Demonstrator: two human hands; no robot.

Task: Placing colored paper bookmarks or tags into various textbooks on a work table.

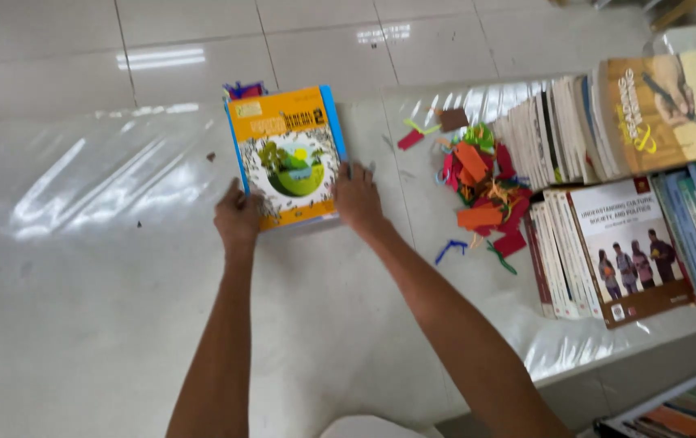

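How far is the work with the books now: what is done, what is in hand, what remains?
Done: nothing clearly, beyond books leaning in rows at the right. In hand: the left hand and right hand press the sides of an orange book on the plastic-covered table. Left: the coloured paper scraps lie loose beside the rows.

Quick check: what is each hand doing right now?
Left hand: fingers closed on the left edge of the orange book.
Right hand: gripping the same book's right edge.
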